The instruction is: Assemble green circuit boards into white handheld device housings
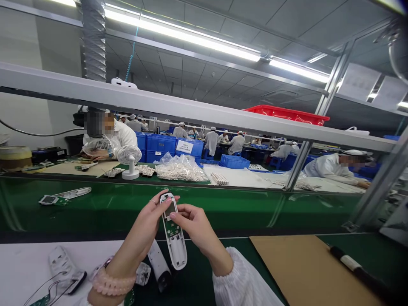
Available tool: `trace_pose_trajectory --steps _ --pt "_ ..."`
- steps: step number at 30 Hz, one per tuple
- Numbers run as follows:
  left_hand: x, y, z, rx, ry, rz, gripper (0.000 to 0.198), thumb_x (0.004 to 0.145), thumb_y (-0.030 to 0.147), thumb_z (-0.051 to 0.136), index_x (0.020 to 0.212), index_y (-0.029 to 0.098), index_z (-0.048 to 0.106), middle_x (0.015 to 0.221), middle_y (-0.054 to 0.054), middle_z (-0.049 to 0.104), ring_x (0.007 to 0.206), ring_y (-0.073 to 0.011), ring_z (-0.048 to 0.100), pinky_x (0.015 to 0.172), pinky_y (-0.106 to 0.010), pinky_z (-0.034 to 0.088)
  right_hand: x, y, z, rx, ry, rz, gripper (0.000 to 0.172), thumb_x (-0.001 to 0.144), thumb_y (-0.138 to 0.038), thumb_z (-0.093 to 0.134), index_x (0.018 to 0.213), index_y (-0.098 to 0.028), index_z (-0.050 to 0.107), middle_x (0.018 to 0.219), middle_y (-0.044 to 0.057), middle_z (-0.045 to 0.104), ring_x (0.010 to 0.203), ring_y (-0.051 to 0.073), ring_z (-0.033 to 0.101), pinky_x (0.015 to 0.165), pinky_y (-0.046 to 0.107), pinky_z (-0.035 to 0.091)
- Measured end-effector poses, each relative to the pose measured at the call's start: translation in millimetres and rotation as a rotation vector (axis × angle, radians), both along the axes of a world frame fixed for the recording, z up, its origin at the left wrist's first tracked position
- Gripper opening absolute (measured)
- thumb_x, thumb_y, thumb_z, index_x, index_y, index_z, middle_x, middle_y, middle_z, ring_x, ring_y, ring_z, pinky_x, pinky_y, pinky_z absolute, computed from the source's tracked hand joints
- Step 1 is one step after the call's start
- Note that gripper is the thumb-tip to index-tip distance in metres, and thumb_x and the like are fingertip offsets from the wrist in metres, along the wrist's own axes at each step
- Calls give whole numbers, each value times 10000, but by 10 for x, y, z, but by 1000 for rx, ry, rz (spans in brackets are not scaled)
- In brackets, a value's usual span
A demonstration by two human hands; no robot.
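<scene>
A long white plastic housing (pixel 178 253) with a green circuit board (pixel 172 228) inside is held up in front of me, tilted, its inner side facing me. My left hand (pixel 153 214) grips its upper left edge, the thumb lying over the dark display area near the top. From the right, my right hand (pixel 196 223) pinches at the board's upper part with thumb and forefinger. Below, on the bench, lie a white tubular part (pixel 158 264) with a dark end and a small clear-and-white piece (pixel 143 273), partly behind my left forearm.
At left lies a white housing with wires (pixel 65 267). A brown cardboard sheet (pixel 306 263) and a black-handled tool (pixel 350 262) are at right. On the green conveyor belt (pixel 111 212) rests another opened unit (pixel 63 196). Beyond stand a small white fan (pixel 129 159) and co-workers.
</scene>
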State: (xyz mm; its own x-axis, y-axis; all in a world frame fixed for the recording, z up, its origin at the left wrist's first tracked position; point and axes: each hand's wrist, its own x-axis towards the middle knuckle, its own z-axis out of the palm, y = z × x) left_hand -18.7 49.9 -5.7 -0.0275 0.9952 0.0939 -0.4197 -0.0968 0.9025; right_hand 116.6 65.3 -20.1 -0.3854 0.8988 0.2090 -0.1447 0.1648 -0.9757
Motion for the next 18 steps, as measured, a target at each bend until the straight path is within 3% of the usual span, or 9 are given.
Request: trace_pose_trajectory --steps 5,10,14,18 --pt "-51 -71 71 53 -11 25 364 822 325 635 1155 221 530 1218 -97 619 1115 -286 589 747 -330 534 62 -82 -71 -14 -62 67 417 707 -507 717 903 -139 717 662 5 610 562 84 471 532 207 369" --pt "-10 -117 97 96 38 50 387 837 353 619 1178 217 498 1233 -98 593 1101 -275 602 817 -322 515 -7 -91 -117 19 -42 61 408 739 -505 687 911 -136 703 663 3 591 572 89 455 554 221 349" --pt "25 -117 77 178 88 98 453 808 343 651 1196 194 471 1174 -108 608 976 -269 659 817 -349 512 -66 -91 -167 64 -25 0 385 739 -511 683 826 -136 680 633 -17 548 571 89 425 537 214 317" --pt "19 -78 36 203 69 67 455 811 317 646 1197 191 441 1200 -112 575 970 -255 660 836 -343 496 -66 -78 -219 70 -18 -7 418 722 -544 683 824 -138 666 664 -4 576 609 112 480 576 226 365"
